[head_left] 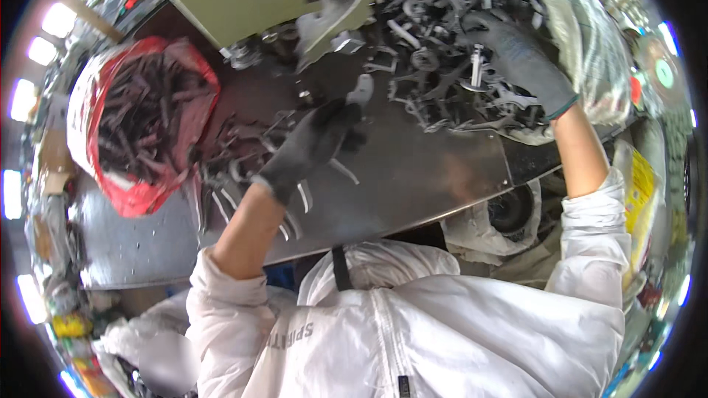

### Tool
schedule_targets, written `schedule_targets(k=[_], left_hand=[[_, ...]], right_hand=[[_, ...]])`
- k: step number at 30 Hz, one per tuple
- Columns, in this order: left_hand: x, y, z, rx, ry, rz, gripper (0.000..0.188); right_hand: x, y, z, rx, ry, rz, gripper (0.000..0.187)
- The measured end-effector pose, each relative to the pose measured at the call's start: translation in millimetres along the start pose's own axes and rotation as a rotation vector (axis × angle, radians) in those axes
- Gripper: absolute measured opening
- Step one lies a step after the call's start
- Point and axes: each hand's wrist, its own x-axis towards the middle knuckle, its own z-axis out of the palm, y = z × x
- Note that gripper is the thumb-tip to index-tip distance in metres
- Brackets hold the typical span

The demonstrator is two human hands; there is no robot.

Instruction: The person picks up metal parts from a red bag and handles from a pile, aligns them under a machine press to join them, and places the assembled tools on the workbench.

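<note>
Two gloved hands work over a metal table (435,169). Left hand (313,144) is closed around a small grey metal part (361,90), held above the table centre. Right hand (520,55) rests, fingers spread, on a pile of grey metal parts (435,37) at the far right; whether it grips one, cannot tell. A red-lined sack (133,121) of dark parts lies at left, loose pieces (236,151) beside it.

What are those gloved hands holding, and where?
The left hand pinches a small grey metal part by its lower end. The right hand rests on the parts pile; its grip is unclear.
</note>
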Motion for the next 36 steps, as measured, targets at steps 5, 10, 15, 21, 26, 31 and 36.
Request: schedule_targets(k=[5,10,15,21,26,31,36], left_hand=[[-31,-20,-41,0.065,0.193,-0.082,0.049],[-69,-11,-91,0.355,0.410,-0.155,0.046],[-44,-8,-102,0.545,0.336,-0.176,0.043],[-16,4,-81,0.419,0.273,0.066,0.045],[-8,10,-94,0.442,0.232,0.127,0.039],[-5,10,-94,0.340,0.191,0.053,0.035],[0,18,-82,0.248,0.248,-0.030,0.034]], right_hand=[[21,-6,8,0.103,0.226,-0.169,0.040],[45,-136,9,0.008,0.030,-0.173,0.035],[84,-173,71,1.615,0.057,0.427,0.025],[107,-210,86,2.110,0.048,0.517,0.024],[116,-219,92,1.784,0.260,0.351,0.033],[118,-226,78,1.810,0.113,0.327,0.030],[121,-230,82,1.739,0.079,0.336,0.026]])
